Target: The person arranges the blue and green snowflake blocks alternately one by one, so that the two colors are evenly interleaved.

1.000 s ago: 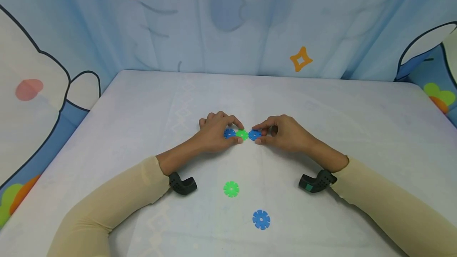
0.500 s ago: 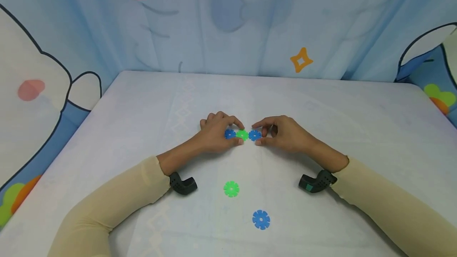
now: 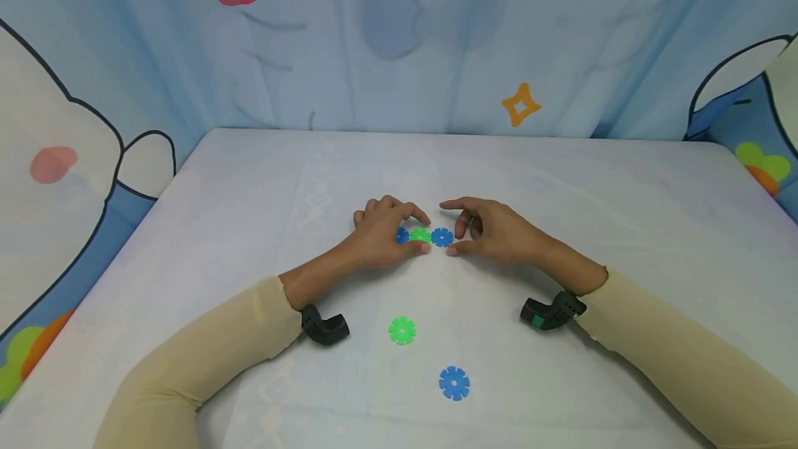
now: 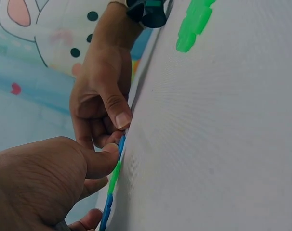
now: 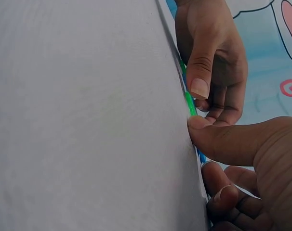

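Notched plastic discs lie in a row between the hands. In the head view, a green disc [image 3: 420,235] joins a blue disc [image 3: 442,238] on its right, and another blue disc [image 3: 402,235] shows partly under the left palm. A further green piece [image 5: 183,66] peeks out behind the left hand in the right wrist view. The left hand [image 3: 385,236] holds the row at the middle green disc, its thumb and index finger curved about its edges. The right hand [image 3: 495,231] is beside the right blue disc, index finger lifted off it, thumb low near its edge.
On the white tabletop [image 3: 312,393], a loose green disc [image 3: 402,331] and a loose blue disc [image 3: 454,383] lie nearer the person. Both wrists carry black cameras [image 3: 325,326]. A printed blue curtain [image 3: 399,40] hangs behind the table.
The right index finger has risen away from the right blue disc. The left thumb and index finger have slid slightly right along the row. The loose discs stay put.
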Available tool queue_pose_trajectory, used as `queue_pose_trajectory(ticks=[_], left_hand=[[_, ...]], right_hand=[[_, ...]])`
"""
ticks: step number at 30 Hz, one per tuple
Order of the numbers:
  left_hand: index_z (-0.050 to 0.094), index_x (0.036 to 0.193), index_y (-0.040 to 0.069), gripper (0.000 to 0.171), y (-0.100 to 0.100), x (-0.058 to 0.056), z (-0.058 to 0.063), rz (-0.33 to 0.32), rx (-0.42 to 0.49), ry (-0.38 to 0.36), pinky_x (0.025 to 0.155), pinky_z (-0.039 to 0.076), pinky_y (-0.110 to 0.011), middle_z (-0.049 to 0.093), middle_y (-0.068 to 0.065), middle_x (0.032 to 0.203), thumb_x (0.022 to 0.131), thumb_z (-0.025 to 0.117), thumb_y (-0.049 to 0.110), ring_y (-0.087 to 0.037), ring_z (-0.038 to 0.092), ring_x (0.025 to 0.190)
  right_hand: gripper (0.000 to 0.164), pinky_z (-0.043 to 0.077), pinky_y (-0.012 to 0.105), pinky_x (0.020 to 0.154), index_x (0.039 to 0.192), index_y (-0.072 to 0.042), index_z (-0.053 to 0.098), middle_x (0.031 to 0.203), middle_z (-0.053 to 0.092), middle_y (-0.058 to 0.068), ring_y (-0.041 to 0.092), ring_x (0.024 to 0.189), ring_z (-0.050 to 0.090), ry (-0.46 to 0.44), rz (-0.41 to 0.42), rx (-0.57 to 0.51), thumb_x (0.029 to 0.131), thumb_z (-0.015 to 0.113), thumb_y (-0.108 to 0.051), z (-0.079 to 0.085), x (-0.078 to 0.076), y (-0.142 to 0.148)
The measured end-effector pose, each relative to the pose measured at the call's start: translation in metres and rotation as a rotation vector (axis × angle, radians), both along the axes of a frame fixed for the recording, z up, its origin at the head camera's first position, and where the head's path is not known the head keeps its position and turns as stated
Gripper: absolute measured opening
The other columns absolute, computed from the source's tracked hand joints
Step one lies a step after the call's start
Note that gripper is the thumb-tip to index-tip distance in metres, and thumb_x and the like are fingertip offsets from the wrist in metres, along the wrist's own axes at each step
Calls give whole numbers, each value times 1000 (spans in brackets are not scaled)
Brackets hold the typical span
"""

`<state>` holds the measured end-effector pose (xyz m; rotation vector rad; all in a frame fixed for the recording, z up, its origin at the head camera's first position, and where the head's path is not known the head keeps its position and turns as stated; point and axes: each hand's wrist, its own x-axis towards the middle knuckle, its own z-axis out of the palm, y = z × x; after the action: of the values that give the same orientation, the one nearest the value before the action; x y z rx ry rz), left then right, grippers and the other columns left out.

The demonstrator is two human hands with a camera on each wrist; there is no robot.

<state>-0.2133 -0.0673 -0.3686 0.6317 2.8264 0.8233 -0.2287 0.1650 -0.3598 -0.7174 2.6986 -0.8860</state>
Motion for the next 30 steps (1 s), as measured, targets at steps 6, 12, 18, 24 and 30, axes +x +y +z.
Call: queue_pose_trajectory(ticks=[6,12,18,24,30], left_hand=[[62,124,30,38,9,0,1,0,-36,13,93,28,-47,50,-6,126,89,70,44,-25,39,118],[62,124,30,39,15,1,5,25,-79,14,92,27,-47,50,-5,124,89,69,46,-25,40,116],[63,122,32,36,18,1,5,18,-83,26,93,27,-48,51,-5,123,89,69,45,-25,40,117],[63,120,32,34,21,1,5,32,-92,32,92,28,-47,52,-4,122,89,70,45,-24,41,115],[64,120,32,34,22,1,4,43,-86,31,92,28,-47,51,-4,122,89,69,45,-24,40,115]], right_hand=[[71,36,24,56,143,-11,49,92,62,1,15,65,47,-8,14,6,81,81,-23,0,-1,1],[69,37,24,57,142,-10,50,91,62,1,14,65,47,-2,32,3,82,81,-22,0,-1,1],[68,37,24,57,141,-10,50,91,62,0,14,65,47,-1,36,3,82,81,-22,-1,-1,1],[68,37,24,57,141,-10,51,90,62,1,15,65,47,-2,35,-8,82,81,-23,0,-1,1],[67,37,24,57,141,-10,51,91,62,1,14,65,47,-6,42,-16,82,81,-22,-2,-2,2]])
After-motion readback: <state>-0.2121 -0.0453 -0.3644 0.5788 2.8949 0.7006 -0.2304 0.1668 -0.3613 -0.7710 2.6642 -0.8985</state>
